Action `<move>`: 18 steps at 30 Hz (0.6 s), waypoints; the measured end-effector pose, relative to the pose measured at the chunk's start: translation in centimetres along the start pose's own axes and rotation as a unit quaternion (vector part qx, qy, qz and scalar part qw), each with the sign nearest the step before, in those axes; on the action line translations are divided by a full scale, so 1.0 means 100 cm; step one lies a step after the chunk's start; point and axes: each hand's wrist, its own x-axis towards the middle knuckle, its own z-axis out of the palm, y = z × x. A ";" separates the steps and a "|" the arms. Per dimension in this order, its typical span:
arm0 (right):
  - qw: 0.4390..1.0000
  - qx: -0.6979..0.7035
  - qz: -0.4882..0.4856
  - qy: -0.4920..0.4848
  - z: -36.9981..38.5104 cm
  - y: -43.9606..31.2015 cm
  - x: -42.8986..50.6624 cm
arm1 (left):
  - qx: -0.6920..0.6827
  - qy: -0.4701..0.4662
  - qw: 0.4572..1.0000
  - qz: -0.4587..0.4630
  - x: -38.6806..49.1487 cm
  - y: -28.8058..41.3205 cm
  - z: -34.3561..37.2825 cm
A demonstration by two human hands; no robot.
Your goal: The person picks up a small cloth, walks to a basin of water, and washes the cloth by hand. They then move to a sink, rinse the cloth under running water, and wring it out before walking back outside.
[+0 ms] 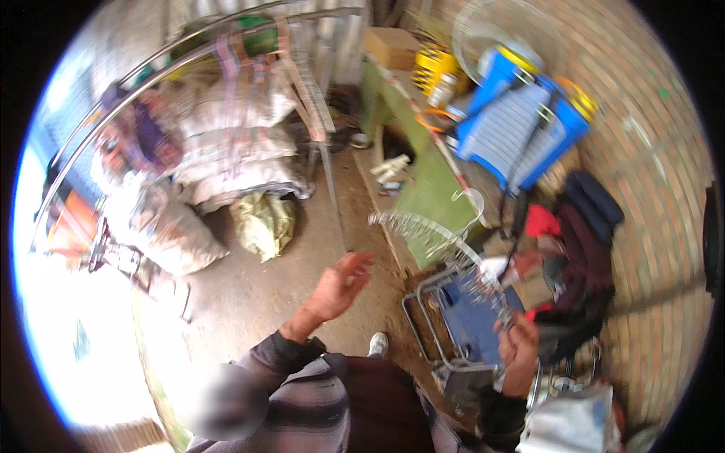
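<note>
My right hand (516, 340) is closed around one end of a white hanger (439, 229) with a hook and many small clips or pegs hanging along its curved bar. The hanger reaches up and left, in front of a green surface (422, 198). My left hand (341, 286) is in front of my body over the floor, bent, with its fingers a little apart and nothing seen in it. Both hands are somewhat blurred. Beneath the hanger is a blue folding chair (473, 314) with a metal frame.
A blue backpack sprayer (524, 119), a yellow container (433, 65), a cardboard box (391, 46) and a fan (504, 34) are at the upper right. Dark folded clothes (583, 243) lie beside the brick wall. Stacked sacks (238, 141) and curved metal rails (153, 71) are at the left.
</note>
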 end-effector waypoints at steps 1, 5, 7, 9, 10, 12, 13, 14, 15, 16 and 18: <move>0.997 -0.025 0.026 -0.072 0.015 0.002 0.004 | 0.139 0.027 0.988 0.067 0.001 0.013 -0.003; 0.965 -0.050 0.142 -0.215 0.065 0.019 0.009 | 0.250 0.189 0.937 0.156 -0.001 0.032 -0.010; 0.936 -0.041 0.179 -0.299 0.081 0.031 0.017 | 0.189 0.181 0.960 0.100 -0.008 0.026 -0.018; 0.903 -0.030 0.193 -0.383 0.092 0.044 0.027 | 0.020 0.102 0.993 -0.065 -0.023 0.015 -0.030; 0.890 -0.018 0.201 -0.409 0.097 0.051 0.031 | -0.037 0.139 0.987 -0.073 -0.028 0.009 -0.033; 0.886 -0.069 0.169 -0.426 0.107 0.064 0.034 | -0.027 0.183 0.980 -0.070 -0.043 0.000 -0.041; 0.882 -0.090 0.159 -0.434 0.112 0.069 0.035 | -0.008 0.205 0.974 -0.100 -0.050 -0.003 -0.044; 0.871 -0.104 0.173 -0.447 0.117 0.071 0.037 | -0.015 0.236 0.968 -0.081 -0.054 -0.006 -0.045; 0.853 -0.162 0.142 -0.475 0.123 0.073 0.038 | -0.003 0.244 0.968 -0.066 -0.057 -0.008 -0.046; 0.830 -0.217 0.119 -0.500 0.129 0.073 0.040 | 0.016 0.251 0.966 -0.054 -0.060 -0.009 -0.047; 0.787 -0.307 0.115 -0.523 0.142 0.070 0.043 | 0.049 0.267 0.962 -0.023 -0.063 -0.011 -0.050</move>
